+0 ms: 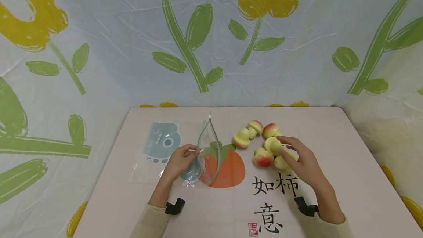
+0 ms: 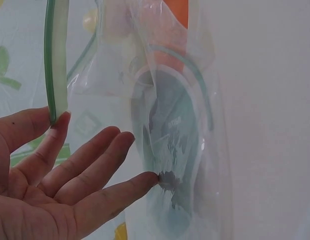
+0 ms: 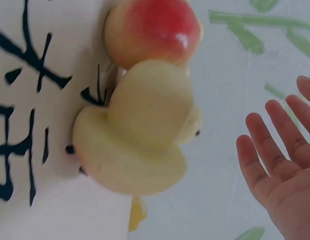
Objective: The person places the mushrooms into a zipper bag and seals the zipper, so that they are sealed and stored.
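My left hand (image 1: 180, 160) pinches the rim of a clear zip bag (image 1: 155, 173) between thumb and forefinger. The bag lies on its side with a blue cartoon print, its mouth gaping to the right. Up close in the left wrist view, the green zip strip (image 2: 56, 60) sits at the fingertips, and the other fingers are spread beside the film. My right hand (image 1: 305, 162) hovers, fingers apart, over a group of mushroom-shaped pieces (image 1: 263, 158) with yellow stems and red-flushed caps. The right wrist view has a pale yellow piece (image 3: 150, 107) left of the loosely extended fingers.
More mushroom-shaped pieces (image 1: 242, 139) lie behind, toward the table's middle. The pale pink tablecloth (image 1: 357, 179) bears an orange persimmon print (image 1: 228, 170) and black characters (image 1: 271, 217). A flower-printed curtain (image 1: 231, 80) rises along the table's back edge.
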`<state>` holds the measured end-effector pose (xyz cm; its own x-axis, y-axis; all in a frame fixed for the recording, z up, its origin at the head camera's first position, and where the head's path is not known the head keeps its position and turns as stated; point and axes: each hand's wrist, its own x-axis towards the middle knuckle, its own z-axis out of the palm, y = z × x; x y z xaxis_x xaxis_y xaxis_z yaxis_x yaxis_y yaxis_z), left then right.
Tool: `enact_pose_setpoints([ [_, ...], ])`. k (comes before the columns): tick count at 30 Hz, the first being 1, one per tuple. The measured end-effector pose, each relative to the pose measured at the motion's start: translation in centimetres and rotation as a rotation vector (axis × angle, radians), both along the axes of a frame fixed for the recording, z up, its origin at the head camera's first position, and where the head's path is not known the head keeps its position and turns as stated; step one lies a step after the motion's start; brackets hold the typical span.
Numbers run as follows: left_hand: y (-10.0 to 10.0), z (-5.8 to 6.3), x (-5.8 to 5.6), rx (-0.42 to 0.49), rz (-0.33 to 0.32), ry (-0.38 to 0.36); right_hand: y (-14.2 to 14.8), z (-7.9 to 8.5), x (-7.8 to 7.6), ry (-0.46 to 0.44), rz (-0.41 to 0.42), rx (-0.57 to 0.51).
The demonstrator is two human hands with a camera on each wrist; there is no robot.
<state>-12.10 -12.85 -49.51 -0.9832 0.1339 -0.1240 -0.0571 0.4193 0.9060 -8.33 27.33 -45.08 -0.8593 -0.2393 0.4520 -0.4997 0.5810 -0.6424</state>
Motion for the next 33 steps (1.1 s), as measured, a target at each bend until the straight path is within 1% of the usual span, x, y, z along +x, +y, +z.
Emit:
enact_pose_setpoints([
  [6, 0.0, -0.2, 0.1, 0.003, -0.003, 0.004, 1.7, -0.2, 0.5, -0.127, -0.014, -0.063],
  [14, 0.0, -0.2, 0.1, -0.021, -0.007, 0.007, 4.2, -1.3, 0.5, -0.263, -0.004, -0.081],
  [17, 0.1, -0.1, 0.1, -0.020, -0.011, 0.011, 5.1, -1.8, 0.4, -0.354, -0.018, -0.073],
  [20, 0.1, -0.1, 0.0, -0.014, -0.017, 0.012, 5.8, -2.2, 0.4, -0.474, -0.014, -0.073],
  [23, 0.1, -0.2, 0.0, -0.014, -0.020, 0.012, 6.2, -2.6, 0.3, -0.557, 0.010, -0.083],
  [25, 0.1, -0.2, 0.0, -0.013, -0.024, 0.013, 6.4, -2.8, 0.3, -0.582, 0.035, -0.093],
  [29, 0.1, 0.0, 0.1, -0.005, -0.026, 0.009, 6.7, -3.2, 0.2, -0.598, 0.091, -0.133],
  [33, 0.1, 0.2, 0.2, -0.006, -0.025, 0.003, 6.8, -3.5, 0.2, -0.646, 0.123, -0.171],
])
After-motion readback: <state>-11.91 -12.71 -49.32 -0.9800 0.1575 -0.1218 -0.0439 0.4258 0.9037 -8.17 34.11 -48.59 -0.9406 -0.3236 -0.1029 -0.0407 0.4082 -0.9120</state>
